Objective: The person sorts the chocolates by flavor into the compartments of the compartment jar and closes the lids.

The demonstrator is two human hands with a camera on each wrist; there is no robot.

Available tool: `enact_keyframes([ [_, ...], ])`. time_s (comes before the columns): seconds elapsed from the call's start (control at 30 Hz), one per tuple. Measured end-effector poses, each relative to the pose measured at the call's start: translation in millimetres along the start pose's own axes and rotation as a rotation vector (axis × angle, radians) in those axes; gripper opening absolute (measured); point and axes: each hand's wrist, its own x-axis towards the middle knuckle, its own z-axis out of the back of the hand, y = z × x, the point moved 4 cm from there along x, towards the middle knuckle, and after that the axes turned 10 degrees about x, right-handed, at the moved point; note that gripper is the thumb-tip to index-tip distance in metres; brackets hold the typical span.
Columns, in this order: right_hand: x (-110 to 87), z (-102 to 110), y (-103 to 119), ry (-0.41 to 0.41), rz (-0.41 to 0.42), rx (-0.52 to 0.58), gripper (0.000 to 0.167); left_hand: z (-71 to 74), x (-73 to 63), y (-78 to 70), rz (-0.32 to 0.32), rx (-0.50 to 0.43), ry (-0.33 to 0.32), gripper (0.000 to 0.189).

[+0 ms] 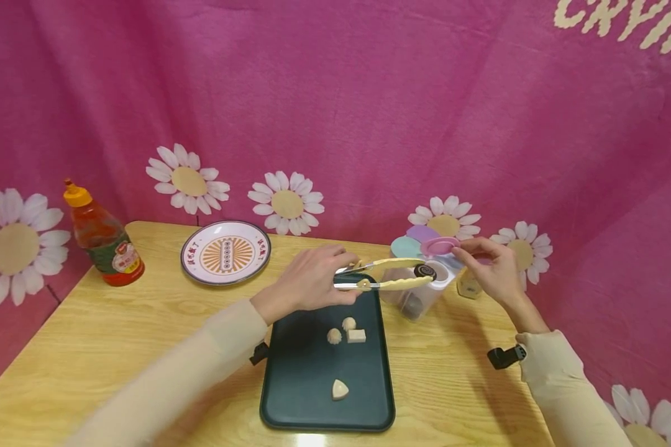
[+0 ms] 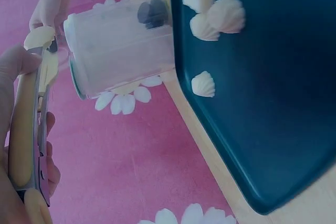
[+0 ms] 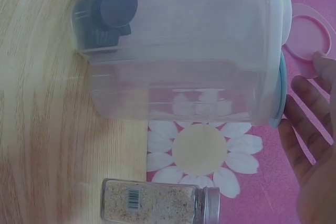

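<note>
- While the left hand (image 1: 321,279) is closed around the yellow-tipped metal tongs (image 1: 394,285), a dark round biscuit-like piece (image 1: 425,271) sits between their tips, just above the mouth of the clear compartmented canister (image 3: 194,35).
- Thumb and finger of the right hand (image 1: 492,270) come together on the edge of the pink round lid (image 1: 440,246), which is tilted up from the canister's opening.
- At the bottom of one compartment lie dark pieces (image 3: 113,14); seen through cloudy plastic, they look like more of the same round kind, though I cannot count them.
- Beside the pink lid are the teal lid (image 1: 405,247) and the purple lid (image 1: 422,233).
- On the dark green tray (image 1: 307,379), two ridged white pieces (image 1: 334,336) lie next to a white block (image 1: 356,336), with a white triangular piece (image 1: 340,390) well apart.
- Near the canister, a capped seasoning jar (image 3: 152,203) holds pale granules.
- Toward the left of the tabletop (image 1: 162,329) are a printed plate (image 1: 225,253) and a yellow-capped bottle (image 1: 109,242) of red sauce.
</note>
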Motion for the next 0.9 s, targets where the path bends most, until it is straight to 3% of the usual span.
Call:
enact_keyframes([
  [0.23,1.1,-1.7,0.8,0.018,0.003,-0.005,0.012,-3.3,19.9,-0.3,-0.005,0.023,-0.016,0.056],
  [0.4,0.3,0.4,1.4,0.015,-0.009,-0.02,0.012,-8.3,28.4,-2.9,-0.004,0.026,0.023,0.059],
  [0.9,-0.9,0.4,-3.5,0.023,-0.014,-0.026,0.013,-10.7,36.5,-5.5,0.0,0.031,0.069,0.059],
])
